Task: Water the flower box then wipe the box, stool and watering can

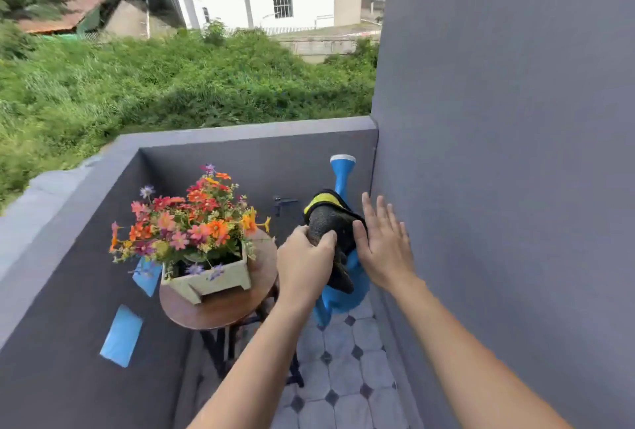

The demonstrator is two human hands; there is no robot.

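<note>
1 flower box (209, 279), 1 stool (220, 308), 1 watering can (343, 301), 1 cloth (330, 222)

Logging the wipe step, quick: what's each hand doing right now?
Left hand: grips the dark cloth over the blue watering can.
Right hand: open, fingers straight, beside the cloth.

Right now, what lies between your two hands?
In the head view, a dark cloth with a yellow band, draped over the blue watering can. The left hand grips it; the open right hand rests against its right side.
</note>
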